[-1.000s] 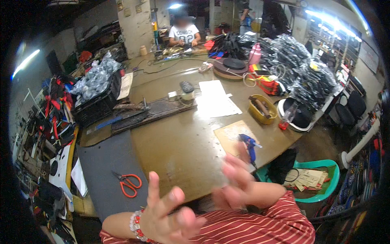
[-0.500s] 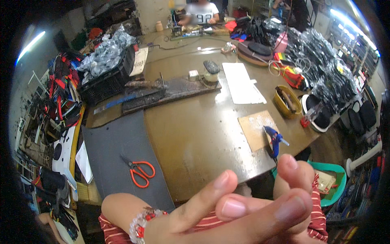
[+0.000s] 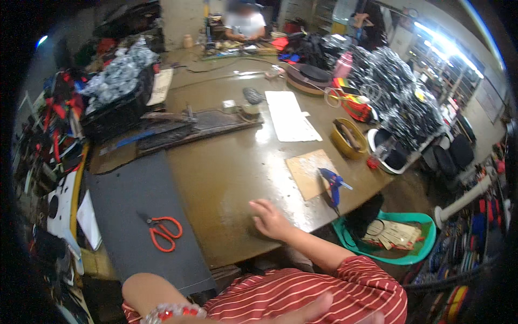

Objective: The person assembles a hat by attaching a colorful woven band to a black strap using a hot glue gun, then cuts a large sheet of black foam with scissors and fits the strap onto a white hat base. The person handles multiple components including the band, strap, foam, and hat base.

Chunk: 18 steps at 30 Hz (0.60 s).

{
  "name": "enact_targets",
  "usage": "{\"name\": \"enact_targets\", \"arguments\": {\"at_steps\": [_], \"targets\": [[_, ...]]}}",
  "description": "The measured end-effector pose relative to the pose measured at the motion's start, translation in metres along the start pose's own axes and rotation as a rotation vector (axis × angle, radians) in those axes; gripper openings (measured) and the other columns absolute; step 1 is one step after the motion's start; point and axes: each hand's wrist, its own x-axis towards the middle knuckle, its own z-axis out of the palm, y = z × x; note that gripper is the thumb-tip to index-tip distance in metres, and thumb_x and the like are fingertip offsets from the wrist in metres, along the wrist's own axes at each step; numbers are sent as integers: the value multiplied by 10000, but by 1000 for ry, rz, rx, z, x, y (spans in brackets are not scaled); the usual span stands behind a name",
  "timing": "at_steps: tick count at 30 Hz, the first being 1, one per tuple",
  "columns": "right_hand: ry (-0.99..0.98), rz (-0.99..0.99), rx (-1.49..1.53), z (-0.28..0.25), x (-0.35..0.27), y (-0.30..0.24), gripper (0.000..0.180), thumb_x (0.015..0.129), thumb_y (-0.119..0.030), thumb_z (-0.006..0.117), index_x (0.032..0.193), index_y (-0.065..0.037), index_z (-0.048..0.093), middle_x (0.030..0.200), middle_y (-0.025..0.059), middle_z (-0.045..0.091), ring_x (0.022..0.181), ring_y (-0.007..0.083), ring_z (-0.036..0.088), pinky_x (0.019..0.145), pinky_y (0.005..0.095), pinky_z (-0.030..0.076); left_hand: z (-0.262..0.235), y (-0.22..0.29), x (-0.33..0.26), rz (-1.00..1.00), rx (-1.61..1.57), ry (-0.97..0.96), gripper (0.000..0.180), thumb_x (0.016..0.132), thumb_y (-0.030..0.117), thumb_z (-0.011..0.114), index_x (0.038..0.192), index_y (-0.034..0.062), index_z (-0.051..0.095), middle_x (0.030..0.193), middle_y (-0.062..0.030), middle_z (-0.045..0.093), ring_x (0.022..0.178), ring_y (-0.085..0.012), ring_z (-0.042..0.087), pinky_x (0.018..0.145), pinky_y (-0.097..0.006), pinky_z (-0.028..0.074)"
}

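Note:
My right hand (image 3: 271,220) reaches over the near part of the brown table, its fingers stretched out and slightly apart, with nothing in them. Whether its fingertips touch the table top I cannot tell. My left hand (image 3: 307,313), below a bracelet of clear and red beads (image 3: 174,312), lies low over my striped red clothing, partly cut off by the lower edge. Its visible fingers are extended and hold nothing. Red-handled scissors (image 3: 164,233) lie on a dark grey sheet (image 3: 135,200) left of the hands. To the right, a blue glue gun (image 3: 333,183) rests at a tan board (image 3: 308,175).
White sheets (image 3: 291,116) and a yellow bowl (image 3: 348,141) stand farther back. A green basin (image 3: 429,237) sits beyond the table's right edge. A black crate (image 3: 116,116) stands at left, plastic-wrapped goods (image 3: 394,92) at right. A person (image 3: 245,27) sits across the table.
My hands, close together before the camera earlier, have parted. The right has gone forward over the table; the left has dropped to the lower edge. The whole view has shifted.

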Motion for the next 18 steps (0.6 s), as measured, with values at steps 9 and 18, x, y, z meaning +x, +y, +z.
{"name": "enact_targets", "arguments": {"at_steps": [9, 18], "targets": [[-129, 224, 106, 2, -3, 12, 582, 830, -56, 555, 1374, -76, 351, 1029, 179, 520, 923, 347, 546, 827, 411, 460, -17, 33, 11, -97, 28, -95, 596, 932, 582, 298, 1306, 137, 429, 1142, -246, 604, 1166, -389, 527, 1091, -525, 230], [-109, 258, 189, 5, -2, 17, 578, 833, -55, 555, 1375, -67, 354, 955, 162, 550, 899, 317, 559, 839, 403, 453, -36, 47, 8, -34, -39, 110, 649, 948, 431, 466, 1473, 192, 171, 950, -178, 685, 980, -369, 634, 1055, -539, 297]]}}
